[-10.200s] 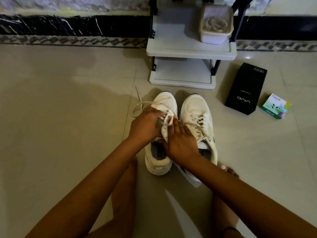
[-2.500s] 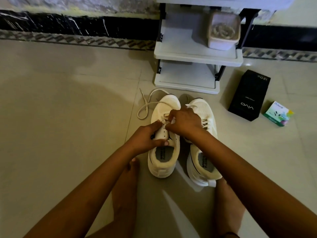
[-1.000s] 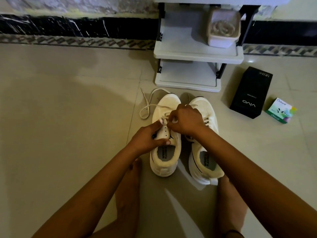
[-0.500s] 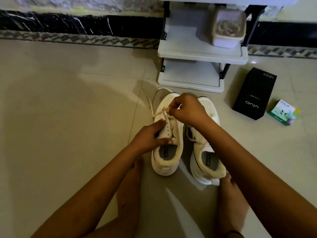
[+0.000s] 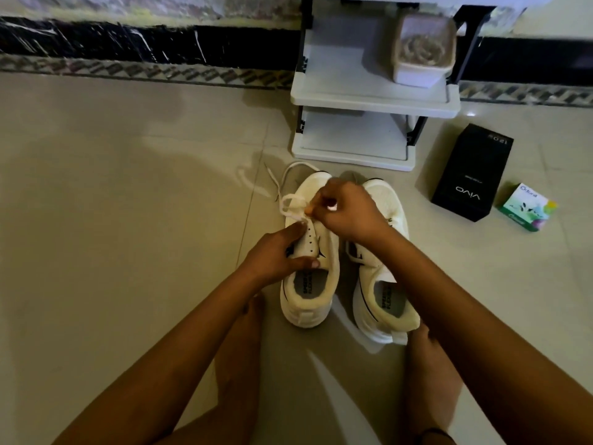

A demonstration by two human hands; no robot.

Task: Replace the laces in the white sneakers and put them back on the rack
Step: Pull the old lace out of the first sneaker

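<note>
Two white sneakers stand side by side on the tiled floor, toes toward the rack. My left hand (image 5: 278, 252) grips the eyelet side of the left sneaker (image 5: 309, 284), thumb across its tongue. My right hand (image 5: 345, 209) pinches the white lace (image 5: 290, 205) above that shoe's toe end; the lace loops away to the left onto the floor. Most eyelets of the left sneaker are bare. The right sneaker (image 5: 383, 293) keeps its lace, partly hidden under my right forearm. The white shoe rack (image 5: 372, 102) stands just beyond the shoes.
A white tub (image 5: 423, 56) holding coiled laces sits on the rack's middle shelf. A black phone box (image 5: 471, 175) and a small green box (image 5: 526, 207) lie on the floor to the right. My bare feet flank the sneakers' heels. A dark skirting runs along the wall.
My right hand has drawn the lace up and away from the left sneaker's eyelets, which now show bare. My left hand stays on the shoe's side.
</note>
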